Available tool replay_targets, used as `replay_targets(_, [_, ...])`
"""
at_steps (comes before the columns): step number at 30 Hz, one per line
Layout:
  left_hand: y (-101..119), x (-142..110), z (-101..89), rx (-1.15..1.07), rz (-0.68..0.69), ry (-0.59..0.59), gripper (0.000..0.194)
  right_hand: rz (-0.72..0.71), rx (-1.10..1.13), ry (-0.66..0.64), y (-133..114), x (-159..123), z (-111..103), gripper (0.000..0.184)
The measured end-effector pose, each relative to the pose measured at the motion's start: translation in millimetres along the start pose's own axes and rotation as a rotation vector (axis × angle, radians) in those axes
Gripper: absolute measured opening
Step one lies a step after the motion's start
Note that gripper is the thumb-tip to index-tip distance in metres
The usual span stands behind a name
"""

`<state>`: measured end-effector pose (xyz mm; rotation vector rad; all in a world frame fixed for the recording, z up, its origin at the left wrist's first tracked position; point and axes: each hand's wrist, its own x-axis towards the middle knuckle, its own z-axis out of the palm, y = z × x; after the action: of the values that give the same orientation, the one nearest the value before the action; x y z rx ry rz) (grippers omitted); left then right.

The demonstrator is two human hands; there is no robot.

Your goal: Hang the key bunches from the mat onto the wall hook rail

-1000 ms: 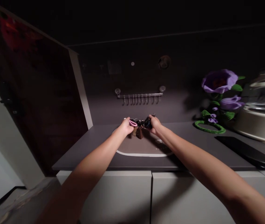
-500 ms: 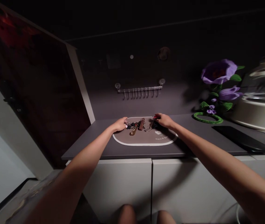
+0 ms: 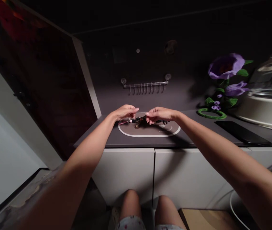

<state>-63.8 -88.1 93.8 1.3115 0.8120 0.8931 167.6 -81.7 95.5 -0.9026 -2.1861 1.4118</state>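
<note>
A brown oval mat (image 3: 147,131) with a pale rim lies on the dark counter. On it is a cluster of keys and keychains (image 3: 137,122), partly hidden by my hands and in shadow. Above the mat's left part is my left hand (image 3: 126,111), thumb and fingers drawn together; whatever is between them is too small to make out. My right hand (image 3: 158,115) hovers over the mat's middle, fingers curled in a pinch, what they hold hidden. A small gap separates the two hands. Dark items (image 3: 162,121) lie below my right hand.
A clear rail with several hooks (image 3: 145,85) is fixed to the back wall. To the right stand a purple fabric flower (image 3: 226,67) with a green ring base, a black phone-like slab (image 3: 242,131) and a white appliance (image 3: 267,110). White cabinet doors (image 3: 128,172) are below the counter.
Both hands have lifted from the mat's two ends and come close together above its middle. The view has tilted down, showing more of my legs.
</note>
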Motion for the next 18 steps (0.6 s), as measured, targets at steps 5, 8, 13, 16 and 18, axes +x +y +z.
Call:
replay_targets(5, [-32.7, -5.2, 10.5, -0.272, -0.005, 0.083, 0.056, -0.034, 0.436, 0.017, 21.0, 8.5, 27.9, 0.066])
replay_targets(8, [-55.6, -5.9, 8.9, -0.339, -0.036, 0.09, 0.061, -0.018, 0.557, 0.016, 41.5, 12.6, 34.8, 0.066])
replay_targets(13, [-66.9, -6.8, 6.7, -0.411, 0.019, 0.061, 0.062, -0.056, 0.663, 0.04, 48.4, 8.9, 39.6, 0.064])
replay_targets(16, [-66.6, -6.3, 7.1, -0.39, 0.021, 0.039, 0.063, -0.065, 0.686, 0.04, 46.6, 7.4, 40.8, 0.064])
replay_targets(18, [-67.0, -5.8, 7.4, -0.373, 0.024, 0.032, 0.064, -0.073, 0.693, 0.027, 47.0, 8.0, 40.7, 0.064])
